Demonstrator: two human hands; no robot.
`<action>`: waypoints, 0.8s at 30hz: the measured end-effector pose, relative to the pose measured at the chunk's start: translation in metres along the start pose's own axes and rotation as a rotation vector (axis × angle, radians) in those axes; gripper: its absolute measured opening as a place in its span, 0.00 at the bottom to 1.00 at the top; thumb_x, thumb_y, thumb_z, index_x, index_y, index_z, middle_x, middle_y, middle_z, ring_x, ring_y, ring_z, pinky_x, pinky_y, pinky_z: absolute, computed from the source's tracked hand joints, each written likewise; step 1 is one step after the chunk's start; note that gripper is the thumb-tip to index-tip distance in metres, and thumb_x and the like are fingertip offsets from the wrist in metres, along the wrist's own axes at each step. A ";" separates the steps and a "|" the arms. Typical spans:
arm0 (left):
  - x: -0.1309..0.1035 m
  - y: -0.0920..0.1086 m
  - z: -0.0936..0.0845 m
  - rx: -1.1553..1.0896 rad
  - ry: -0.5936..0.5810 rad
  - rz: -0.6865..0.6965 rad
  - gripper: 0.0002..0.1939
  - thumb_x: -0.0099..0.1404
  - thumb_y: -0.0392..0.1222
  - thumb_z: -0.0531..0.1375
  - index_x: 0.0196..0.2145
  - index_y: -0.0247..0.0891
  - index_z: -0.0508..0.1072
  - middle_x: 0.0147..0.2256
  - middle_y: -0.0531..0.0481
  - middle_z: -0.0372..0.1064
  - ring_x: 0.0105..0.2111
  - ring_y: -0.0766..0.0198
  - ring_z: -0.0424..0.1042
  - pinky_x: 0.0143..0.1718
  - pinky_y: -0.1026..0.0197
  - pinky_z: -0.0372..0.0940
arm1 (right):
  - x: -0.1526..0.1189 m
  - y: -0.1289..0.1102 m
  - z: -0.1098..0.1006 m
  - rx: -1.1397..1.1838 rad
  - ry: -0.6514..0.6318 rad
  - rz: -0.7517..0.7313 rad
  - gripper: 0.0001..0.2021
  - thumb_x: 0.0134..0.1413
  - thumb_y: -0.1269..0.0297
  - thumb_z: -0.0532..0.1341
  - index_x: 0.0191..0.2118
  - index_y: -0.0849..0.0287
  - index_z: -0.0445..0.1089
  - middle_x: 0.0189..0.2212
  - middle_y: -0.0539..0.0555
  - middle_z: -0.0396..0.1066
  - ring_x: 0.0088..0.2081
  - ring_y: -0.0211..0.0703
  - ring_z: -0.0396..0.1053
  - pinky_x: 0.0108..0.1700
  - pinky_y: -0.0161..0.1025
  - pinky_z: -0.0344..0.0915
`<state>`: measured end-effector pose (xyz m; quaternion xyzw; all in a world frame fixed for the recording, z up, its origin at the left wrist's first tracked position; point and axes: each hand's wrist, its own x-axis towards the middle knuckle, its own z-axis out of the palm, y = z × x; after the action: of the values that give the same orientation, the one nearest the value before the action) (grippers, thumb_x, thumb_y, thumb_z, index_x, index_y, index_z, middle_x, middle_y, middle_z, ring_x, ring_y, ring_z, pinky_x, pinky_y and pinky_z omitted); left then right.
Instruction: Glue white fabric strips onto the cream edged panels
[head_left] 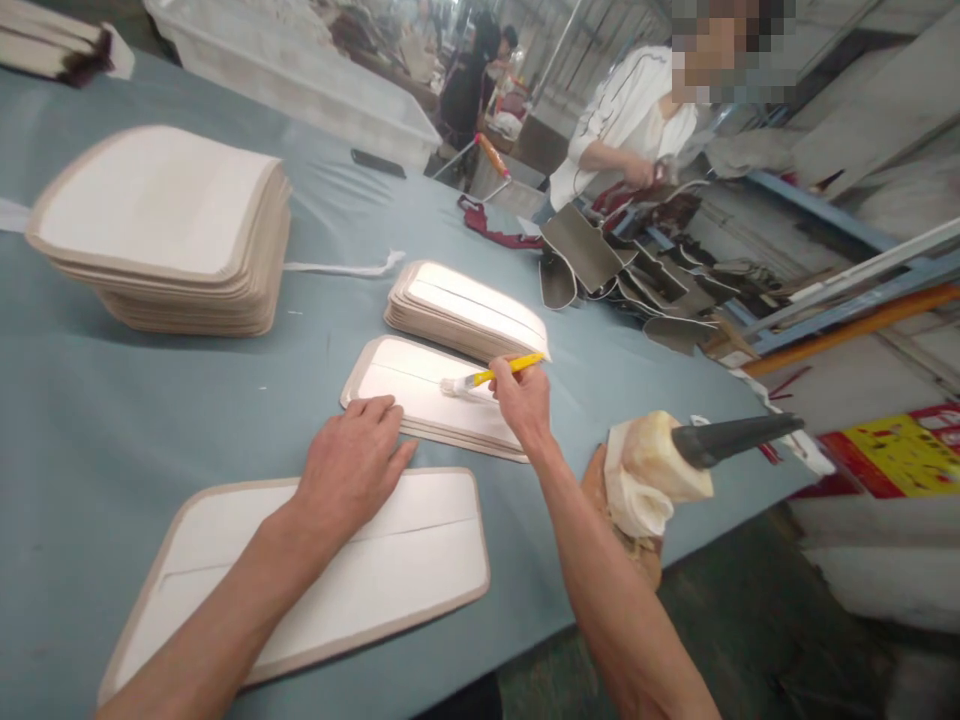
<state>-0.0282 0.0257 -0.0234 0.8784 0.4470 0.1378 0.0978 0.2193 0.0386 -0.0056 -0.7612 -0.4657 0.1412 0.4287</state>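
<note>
Head view: my right hand pinches the brush by the rear part of its yellow handle, between thumb and fingers, its pale bristles down at the top of the pile before me. My left hand is closed on nothing: fingers nearly together, thumb out to the side, fingertips at the pile's near edge. Nearer me, a larger panel lies flat on the table, partly beneath my left forearm. The brush looks light, its handle stiff and perhaps slippery, its bristles soft; a loose pinch on the handle should suit it. The pile's pieces look thin and light, probably firm but bendable, and apt to slide over one another, so I'd steady them by the beige rims, off the white face; whether that face is wet, I cannot tell.
</note>
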 end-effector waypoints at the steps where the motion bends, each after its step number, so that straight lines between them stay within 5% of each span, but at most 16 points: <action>1: 0.001 0.000 0.000 0.007 -0.003 0.004 0.20 0.75 0.45 0.54 0.55 0.34 0.77 0.61 0.33 0.74 0.59 0.40 0.74 0.55 0.42 0.71 | 0.001 0.007 -0.010 -0.009 0.012 0.005 0.16 0.58 0.52 0.56 0.29 0.56 0.74 0.20 0.51 0.74 0.27 0.45 0.73 0.33 0.37 0.66; 9: 0.011 0.010 -0.011 0.182 -0.083 0.009 0.26 0.75 0.46 0.48 0.59 0.36 0.78 0.59 0.33 0.75 0.55 0.35 0.75 0.53 0.36 0.71 | 0.005 0.048 -0.068 -0.058 0.085 0.051 0.17 0.57 0.52 0.56 0.26 0.57 0.72 0.19 0.50 0.72 0.25 0.43 0.69 0.31 0.37 0.61; 17: 0.012 0.009 -0.008 0.186 -0.068 0.027 0.28 0.75 0.48 0.47 0.60 0.34 0.78 0.58 0.29 0.75 0.55 0.32 0.75 0.50 0.35 0.72 | -0.002 0.070 -0.095 -0.058 0.107 0.080 0.17 0.59 0.52 0.56 0.29 0.57 0.75 0.22 0.51 0.75 0.26 0.44 0.71 0.33 0.37 0.62; 24: 0.015 0.008 -0.003 0.174 -0.081 0.020 0.31 0.77 0.50 0.42 0.60 0.32 0.77 0.59 0.29 0.74 0.57 0.36 0.73 0.56 0.37 0.69 | -0.015 0.066 -0.109 -0.156 0.201 0.098 0.17 0.62 0.52 0.57 0.31 0.57 0.76 0.24 0.53 0.76 0.31 0.47 0.76 0.37 0.37 0.65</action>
<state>-0.0148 0.0334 -0.0156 0.8928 0.4443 0.0640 0.0377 0.3171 -0.0434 0.0050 -0.8245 -0.3922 0.0484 0.4050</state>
